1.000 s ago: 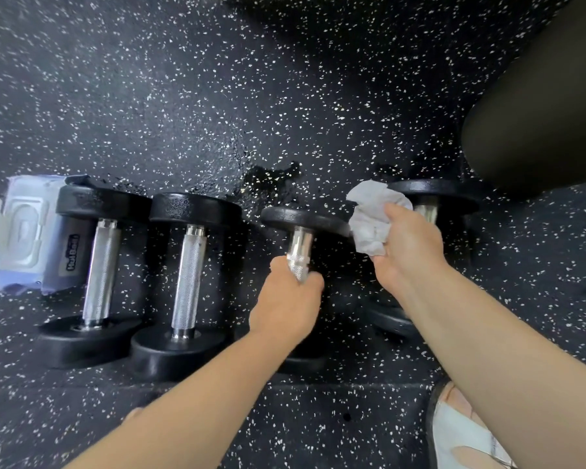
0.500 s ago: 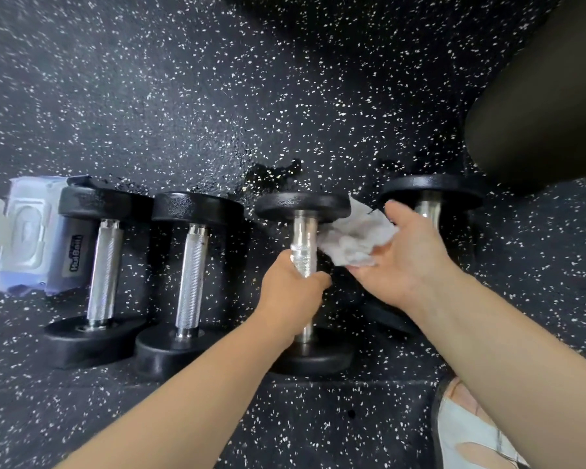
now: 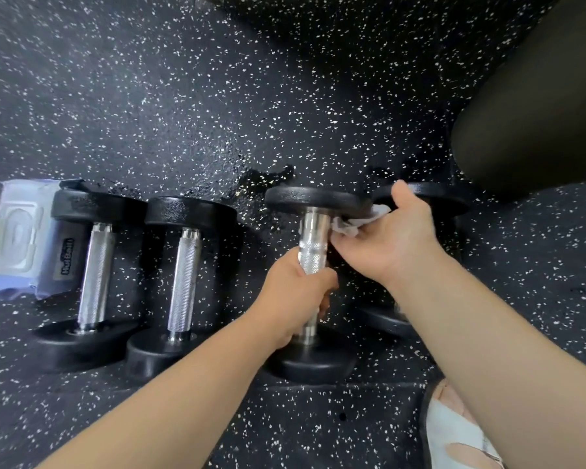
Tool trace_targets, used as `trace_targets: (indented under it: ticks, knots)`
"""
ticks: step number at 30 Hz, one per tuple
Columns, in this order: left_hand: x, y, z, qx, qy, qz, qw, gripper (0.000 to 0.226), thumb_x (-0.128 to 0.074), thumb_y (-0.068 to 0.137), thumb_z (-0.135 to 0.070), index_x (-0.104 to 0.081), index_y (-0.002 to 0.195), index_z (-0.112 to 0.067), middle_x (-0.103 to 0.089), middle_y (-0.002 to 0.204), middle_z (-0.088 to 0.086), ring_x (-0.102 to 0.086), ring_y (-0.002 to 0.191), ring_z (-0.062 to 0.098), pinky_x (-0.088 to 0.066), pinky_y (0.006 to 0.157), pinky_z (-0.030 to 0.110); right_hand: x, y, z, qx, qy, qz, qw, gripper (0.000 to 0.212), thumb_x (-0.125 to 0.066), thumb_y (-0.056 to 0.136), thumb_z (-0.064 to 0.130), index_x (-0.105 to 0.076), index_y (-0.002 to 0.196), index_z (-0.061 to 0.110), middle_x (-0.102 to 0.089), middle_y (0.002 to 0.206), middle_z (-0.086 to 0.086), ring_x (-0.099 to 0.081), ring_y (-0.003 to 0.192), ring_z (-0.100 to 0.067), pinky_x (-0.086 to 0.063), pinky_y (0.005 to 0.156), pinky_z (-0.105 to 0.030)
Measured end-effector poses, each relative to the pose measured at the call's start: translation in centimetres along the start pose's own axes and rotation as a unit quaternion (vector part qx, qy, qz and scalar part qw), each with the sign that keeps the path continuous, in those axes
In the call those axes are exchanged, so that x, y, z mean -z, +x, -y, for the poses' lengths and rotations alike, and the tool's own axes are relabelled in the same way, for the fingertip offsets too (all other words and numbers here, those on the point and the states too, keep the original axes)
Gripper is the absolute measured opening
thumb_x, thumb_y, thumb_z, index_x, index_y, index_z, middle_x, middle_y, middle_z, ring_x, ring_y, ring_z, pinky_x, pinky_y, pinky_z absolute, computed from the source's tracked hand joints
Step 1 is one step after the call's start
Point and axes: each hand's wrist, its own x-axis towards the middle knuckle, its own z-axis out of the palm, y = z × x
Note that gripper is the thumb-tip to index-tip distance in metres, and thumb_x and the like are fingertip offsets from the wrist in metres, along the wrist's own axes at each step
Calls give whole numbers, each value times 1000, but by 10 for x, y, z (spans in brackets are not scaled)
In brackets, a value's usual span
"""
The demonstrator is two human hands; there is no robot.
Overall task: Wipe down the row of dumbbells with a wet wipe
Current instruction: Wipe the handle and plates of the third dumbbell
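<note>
We see the left hand [image 3: 298, 292] wrapped round the third dumbbell [image 3: 313, 238] handle on the floor [image 3: 217, 96]. Right hand [image 3: 391, 242] pinches the wet wipe [image 3: 352, 225] against its handle top, under the far plate.

Both bare forearms reach forward from the lower edge of the view, converging toward the middle. The left hand [image 3: 293, 292] is curled into a tight fist, knuckles up, its fingers wrapped fully around what it grips. The right hand [image 3: 391, 236] lies just beside it and slightly farther out, palm turned down and leftward, thumb raised (its tip the farthest point), fingers pinched closed on a bit of white material.
</note>
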Motion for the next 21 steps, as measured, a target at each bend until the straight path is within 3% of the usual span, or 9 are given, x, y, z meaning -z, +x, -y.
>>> trace_targets:
  ticks: [2,5,7,9,10,14,17,19,21]
  knots:
    - [7,3,-1,0,6,-16,1000,17,-57,80,2,-51,89,-10,-50,55,5,-44,45,16,-38,42,23,-1,-7,9,-10,3,33,999,71,-37,92,57,-48,117,-8,-60,116,-14,-62,93,-26,-49,82,-32]
    - [15,3,-2,-2,3,-23,1000,16,-56,80,2,-50,87,-11,-49,54,5,-45,45,16,-38,42,23,-9,-12,10,-25,-2,56,998,70,-40,91,57,-45,129,-2,-56,127,-24,-51,122,-36,-33,107,-37]
    - [16,0,-1,2,-9,-9,1000,18,-55,81,4,-48,83,-12,-48,52,3,-44,46,16,-38,43,23,-11,-3,-1,-24,-5,36,999,67,-38,92,56,-52,125,0,-61,122,-18,-57,113,-28,-41,100,-32]
    - [14,-4,0,10,-27,10,1000,18,-55,81,6,-48,83,-11,-48,51,2,-44,46,17,-38,44,23,-11,5,-12,-5,-27,3,1000,58,-34,95,53,-59,104,2,-66,97,-13,-60,81,-20,-50,63,-21]
    - [12,-4,0,11,-26,17,999,18,-55,81,5,-48,84,-11,-48,51,2,-44,46,16,-38,45,24,-10,7,-14,5,-39,-11,999,54,-31,97,50,-58,91,3,-62,83,-12,-53,66,-19,-41,48,-17]
    - [11,1,1,13,-10,13,1000,16,-57,81,2,-51,87,-12,-49,54,3,-45,47,15,-40,45,25,2,7,-6,99,-147,-61,982,32,-33,98,24,-43,70,10,-47,68,-9,-35,51,-19,-28,39,-22]
    - [17,3,0,23,-13,6,1000,18,-56,83,3,-52,91,-12,-51,56,3,-45,47,15,-40,44,25,7,-8,3,257,-335,-98,901,25,-47,90,12,-54,67,5,-50,69,-6,-38,53,-15,-26,47,-24]
    - [22,4,0,25,-4,2,1000,17,-55,82,4,-51,90,-10,-50,56,5,-45,46,16,-39,42,23,2,-23,0,334,-435,-19,836,21,-49,93,13,-66,83,5,-57,80,-3,-48,60,-17,-35,50,-19]
    - [26,7,2,23,6,-2,1000,17,-55,81,6,-49,84,-10,-48,55,6,-44,46,18,-38,42,24,1,-29,-12,393,-535,64,745,24,-52,94,10,-69,109,18,-67,105,8,-62,94,2,-47,78,-6]
